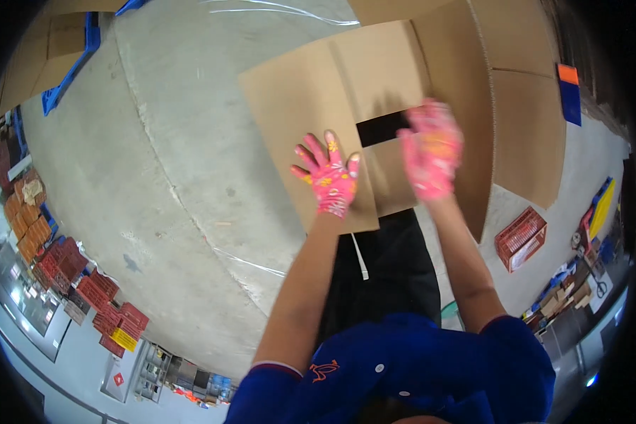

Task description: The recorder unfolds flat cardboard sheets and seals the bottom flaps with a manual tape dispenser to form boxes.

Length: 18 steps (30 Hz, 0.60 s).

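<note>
A brown cardboard box (pixel 389 63) with folded-out flaps lies in front of me, its near edge over my black trousers. My left hand (pixel 328 177), in a pink flowered glove, rests with spread fingers on the left flap (pixel 290 92). My right hand (pixel 434 152), gloved alike, is over the box's right side, blurred by motion. Its thumb stands apart from the stretched fingers, and I see nothing held. Between the hands is a black rectangle (pixel 381 128); whether it is a gap or a patch, I cannot tell.
More large cardboard (pixel 526 120) stands at the right. A red plastic crate (pixel 521 239) sits on the concrete floor (pixel 184 127) beyond my right arm. Several red crates (pixel 95 290) line the left side. White straps (pixel 251 263) lie on the floor. Cardboard with blue edging (pixel 67 42) is at the far left.
</note>
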Available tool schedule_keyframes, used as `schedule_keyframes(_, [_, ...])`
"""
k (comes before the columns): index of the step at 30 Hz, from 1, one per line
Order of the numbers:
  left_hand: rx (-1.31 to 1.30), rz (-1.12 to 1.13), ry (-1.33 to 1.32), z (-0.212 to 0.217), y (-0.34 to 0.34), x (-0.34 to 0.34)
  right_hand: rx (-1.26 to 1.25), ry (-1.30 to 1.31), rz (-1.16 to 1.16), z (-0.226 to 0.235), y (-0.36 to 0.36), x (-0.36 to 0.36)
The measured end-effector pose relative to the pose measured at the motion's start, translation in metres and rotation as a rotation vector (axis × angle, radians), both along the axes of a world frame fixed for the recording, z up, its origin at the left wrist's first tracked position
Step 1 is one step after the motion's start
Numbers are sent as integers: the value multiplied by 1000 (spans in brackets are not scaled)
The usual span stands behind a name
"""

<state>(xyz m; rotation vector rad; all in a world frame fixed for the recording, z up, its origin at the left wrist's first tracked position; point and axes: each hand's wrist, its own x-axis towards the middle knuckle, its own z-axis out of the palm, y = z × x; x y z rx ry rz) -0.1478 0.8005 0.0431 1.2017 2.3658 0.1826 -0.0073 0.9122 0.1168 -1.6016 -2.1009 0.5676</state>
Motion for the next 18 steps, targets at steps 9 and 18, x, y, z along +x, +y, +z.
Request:
schedule_keyframes(9, [-256,-355,94,-13,6,-18,-188,175,-196,50,17,34])
schedule_keyframes(18, [-52,-408,195,-16,3,-26,-48,-343,94,-85,-45,-31])
